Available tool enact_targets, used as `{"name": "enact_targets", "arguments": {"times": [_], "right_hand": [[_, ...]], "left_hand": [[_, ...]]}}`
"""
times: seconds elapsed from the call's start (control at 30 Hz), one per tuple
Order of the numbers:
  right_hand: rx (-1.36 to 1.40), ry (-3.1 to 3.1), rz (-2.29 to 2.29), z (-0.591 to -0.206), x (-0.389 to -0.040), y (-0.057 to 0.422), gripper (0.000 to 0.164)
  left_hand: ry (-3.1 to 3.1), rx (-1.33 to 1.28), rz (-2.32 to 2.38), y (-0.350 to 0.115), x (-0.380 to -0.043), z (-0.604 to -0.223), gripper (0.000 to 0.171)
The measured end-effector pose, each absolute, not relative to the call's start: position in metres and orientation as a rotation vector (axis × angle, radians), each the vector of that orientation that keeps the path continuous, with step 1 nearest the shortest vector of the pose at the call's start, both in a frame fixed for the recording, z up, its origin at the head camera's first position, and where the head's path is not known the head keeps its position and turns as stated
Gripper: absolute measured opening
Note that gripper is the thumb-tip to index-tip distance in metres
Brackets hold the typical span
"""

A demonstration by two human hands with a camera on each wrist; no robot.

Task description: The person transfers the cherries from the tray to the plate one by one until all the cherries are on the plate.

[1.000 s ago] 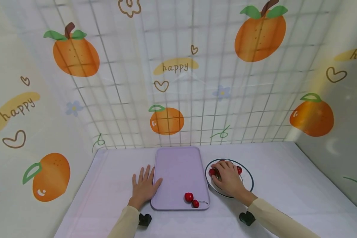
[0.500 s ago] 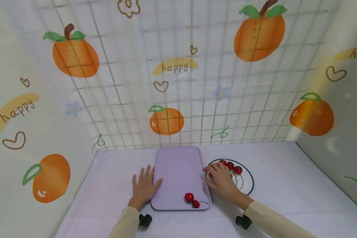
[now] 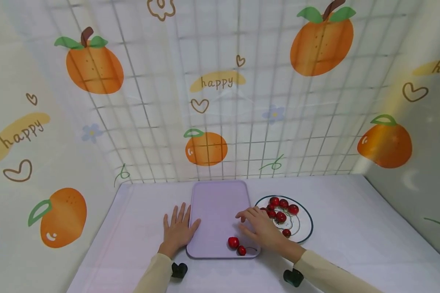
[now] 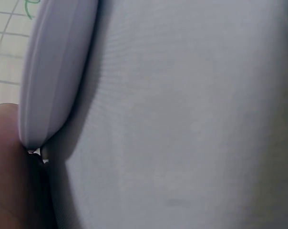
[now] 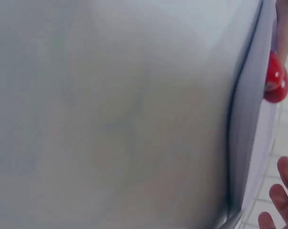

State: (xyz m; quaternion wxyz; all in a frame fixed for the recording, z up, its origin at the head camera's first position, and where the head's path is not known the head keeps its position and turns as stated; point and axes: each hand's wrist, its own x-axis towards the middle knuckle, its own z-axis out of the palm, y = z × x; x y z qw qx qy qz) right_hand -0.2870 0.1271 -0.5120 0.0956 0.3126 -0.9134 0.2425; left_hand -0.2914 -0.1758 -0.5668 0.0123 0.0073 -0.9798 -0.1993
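Observation:
My left hand (image 3: 177,234) lies flat with fingers spread, its thumb over the left edge of a lilac tray (image 3: 218,211). My right hand (image 3: 262,230) hovers above the tray's right side, fingers loosely bent, with nothing seen in its grasp. Below it, near the tray's front right corner, lie a larger red cherry (image 3: 233,243) and a smaller cherry (image 3: 241,250) with a stem. In the right wrist view, the relaxed fingers (image 5: 283,200) show at the right edge, apart from the red cherries (image 5: 276,78). The left wrist view shows the tray's side (image 4: 58,71) beside the hand.
To the tray's right stands a clear dish (image 3: 309,232) with a dark rim, holding several red cherries (image 3: 280,217); my right hand partly covers its left side. A white cloth (image 3: 352,228) covers the table. A fruit-printed curtain (image 3: 220,118) closes off the back and sides.
My right hand has moved left from inside the clear dish, over its rim, to above the tray, uncovering the cherries in the dish. My left hand stays put.

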Motion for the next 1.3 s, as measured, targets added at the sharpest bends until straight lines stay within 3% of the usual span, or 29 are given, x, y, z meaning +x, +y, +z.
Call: {"name": "enact_targets", "arguments": {"times": [0.67,1.3], "right_hand": [[1.124,-2.748,0.704,-0.511,-0.277,0.115,0.032],[1.186,-2.793,0.736,-0.517,-0.277,0.117,0.023]], "left_hand": [[-3.063,0.007,-0.626,-0.174,-0.289,-0.556,0.074],[-3.046,0.025,-0.615,-0.178,-0.296,-0.571,0.079]]}}
